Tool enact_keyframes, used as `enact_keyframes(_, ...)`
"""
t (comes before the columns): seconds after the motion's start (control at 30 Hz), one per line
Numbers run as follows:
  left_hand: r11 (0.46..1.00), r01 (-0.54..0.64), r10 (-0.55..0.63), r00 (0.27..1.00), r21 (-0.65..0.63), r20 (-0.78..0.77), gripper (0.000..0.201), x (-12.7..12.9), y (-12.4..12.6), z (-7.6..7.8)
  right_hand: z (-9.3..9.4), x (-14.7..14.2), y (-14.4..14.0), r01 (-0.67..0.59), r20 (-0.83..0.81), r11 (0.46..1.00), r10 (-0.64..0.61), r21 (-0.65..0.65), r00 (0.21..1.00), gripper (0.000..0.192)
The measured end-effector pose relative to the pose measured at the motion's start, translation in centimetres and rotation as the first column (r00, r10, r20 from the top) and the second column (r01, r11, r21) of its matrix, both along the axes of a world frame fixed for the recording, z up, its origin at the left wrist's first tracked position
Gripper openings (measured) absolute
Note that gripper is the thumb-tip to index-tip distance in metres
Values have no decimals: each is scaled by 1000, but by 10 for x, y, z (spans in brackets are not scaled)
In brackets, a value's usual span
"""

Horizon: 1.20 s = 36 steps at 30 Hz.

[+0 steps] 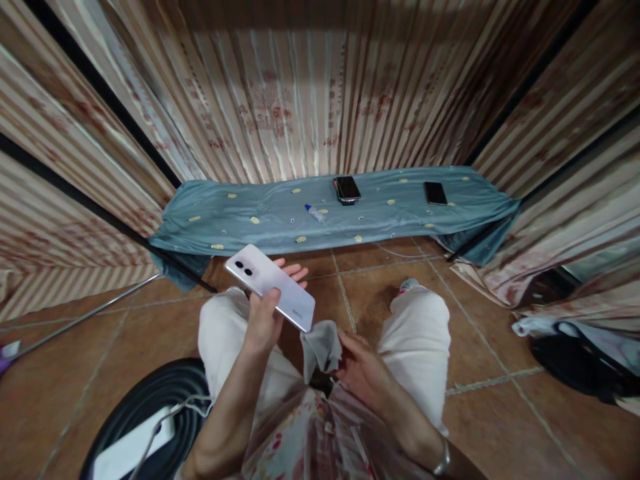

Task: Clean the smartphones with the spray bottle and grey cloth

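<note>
Two hands work over the lap: the left hand (263,313) grips a white smartphone (271,287) by its long edges, back up. It looks rigid, slick and breakable. The right hand (363,370) pinches a limp grey cloth (321,345) just below it.

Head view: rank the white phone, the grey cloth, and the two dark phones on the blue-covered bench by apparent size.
1. white phone, nearest the camera
2. grey cloth
3. two dark phones, look alike; farther off, so true size unsure

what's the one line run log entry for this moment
left hand: holds white phone | right hand: holds grey cloth | posture: seated
</note>
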<state>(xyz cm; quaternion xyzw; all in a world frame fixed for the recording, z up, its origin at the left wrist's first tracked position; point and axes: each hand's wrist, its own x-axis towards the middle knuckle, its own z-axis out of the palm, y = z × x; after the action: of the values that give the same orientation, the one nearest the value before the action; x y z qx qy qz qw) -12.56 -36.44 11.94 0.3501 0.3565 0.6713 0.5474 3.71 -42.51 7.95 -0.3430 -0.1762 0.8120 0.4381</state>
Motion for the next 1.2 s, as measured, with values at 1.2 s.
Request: enact_keyframes(1.2, 952, 190, -160, 977, -239, 140, 59, 34, -36, -54, 34, -13, 61, -620, 620, 254, -612, 743, 492, 59)
